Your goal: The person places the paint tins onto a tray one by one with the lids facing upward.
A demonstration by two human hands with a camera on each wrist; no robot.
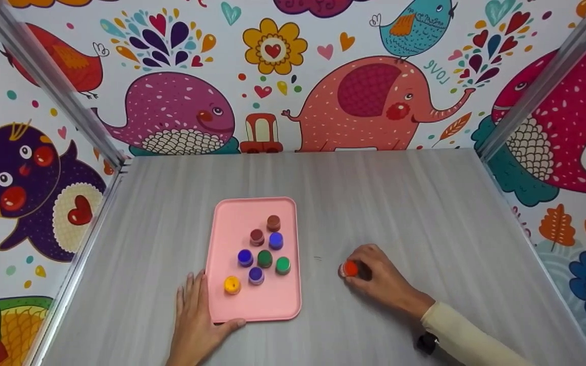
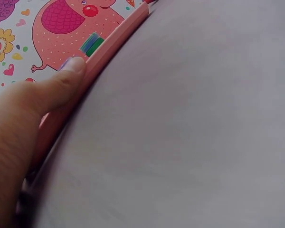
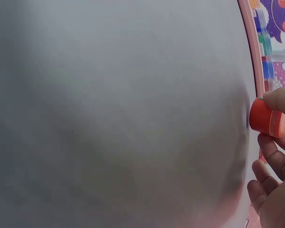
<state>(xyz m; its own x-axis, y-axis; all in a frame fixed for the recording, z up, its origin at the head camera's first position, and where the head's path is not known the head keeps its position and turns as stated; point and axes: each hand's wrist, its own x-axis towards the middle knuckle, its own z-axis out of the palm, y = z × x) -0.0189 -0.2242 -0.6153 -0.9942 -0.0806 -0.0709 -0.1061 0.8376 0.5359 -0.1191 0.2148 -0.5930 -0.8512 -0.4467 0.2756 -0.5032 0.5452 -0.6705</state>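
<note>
On the table to the right of a pink tray (image 1: 242, 216), my right hand (image 1: 384, 279) pinches a small orange-red paint pot (image 1: 349, 268) between thumb and fingers. The right wrist view shows this pot (image 3: 263, 118) with the thumb on one side and a fingertip on the other. My left hand (image 1: 194, 323) rests at the tray's near left corner, fingers straight along the left side and thumb at the front rim. In the tray stand several small pots, among them a yellow pot (image 1: 232, 285), a light green pot (image 1: 283, 265) and a brown pot (image 1: 273, 222).
The grey wood-grain table (image 1: 400, 198) extends around the tray. Cartoon-printed panels (image 1: 272, 101) stand behind it and at both sides, with metal posts (image 1: 542, 86) at the back corners. A dark strapped device (image 1: 428, 343) sits at the right sleeve.
</note>
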